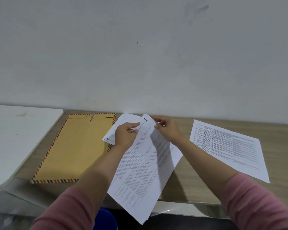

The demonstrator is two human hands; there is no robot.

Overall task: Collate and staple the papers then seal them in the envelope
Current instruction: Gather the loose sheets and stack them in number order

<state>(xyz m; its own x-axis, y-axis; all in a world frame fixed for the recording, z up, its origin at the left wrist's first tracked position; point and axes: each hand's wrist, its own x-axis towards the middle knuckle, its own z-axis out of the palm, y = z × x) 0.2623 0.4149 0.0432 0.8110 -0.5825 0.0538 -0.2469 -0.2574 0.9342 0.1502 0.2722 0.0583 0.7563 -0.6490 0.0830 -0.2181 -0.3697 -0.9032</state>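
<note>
A stack of printed white papers (140,171) is held above the wooden table, tilted, its top sheet marked "1" in blue ink. My left hand (125,135) pinches the stack near its top left. My right hand (167,131) grips the top right corner; something small may be in its fingers, too unclear to name. Another sheet (109,138) marked "5" lies on the table under my left hand. A brown envelope (76,146) with a striped border lies flat to the left. A separate printed sheet (228,148) lies to the right.
A white table (15,140) adjoins the wooden table (198,185) on the left. A grey wall rises right behind both. A blue object (105,219) sits below the table's front edge. Pink sleeves cover my forearms.
</note>
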